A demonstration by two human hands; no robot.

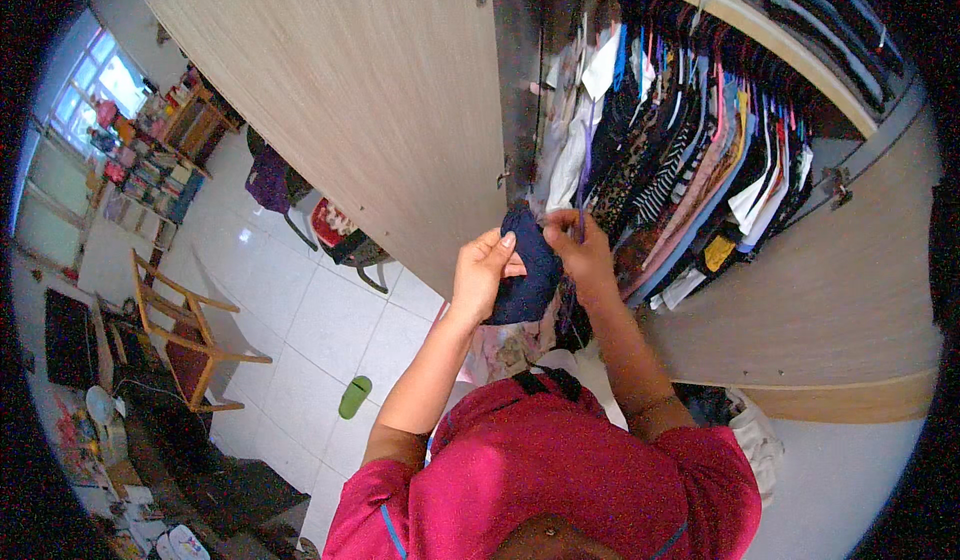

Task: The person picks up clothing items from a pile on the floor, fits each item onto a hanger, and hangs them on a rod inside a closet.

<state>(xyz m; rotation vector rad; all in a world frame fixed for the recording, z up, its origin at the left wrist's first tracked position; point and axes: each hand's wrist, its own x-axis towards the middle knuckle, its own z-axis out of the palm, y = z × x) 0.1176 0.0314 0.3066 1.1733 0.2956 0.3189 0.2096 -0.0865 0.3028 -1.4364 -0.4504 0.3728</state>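
A folded navy cloth (529, 290) hangs in front of my chest, before an open wardrobe. My left hand (480, 271) pinches its left side, with the thumb on top and fingertips showing past the fabric. At the cloth's upper right edge, the fingers of my right hand (581, 249) are closed on it. A thin purple strap (586, 162) hangs down to my right hand and passes by its fingers. Clothes on hangers (675, 162) fill the wardrobe rail just beyond my right hand.
The wooden wardrobe door (337, 87) stands open on the left, another door panel (795, 312) on the right. Folded clothes (817, 27) lie on the upper shelf. A green slipper (355, 398) lies on the tiled floor (322, 320) near a wooden chair (191, 335).
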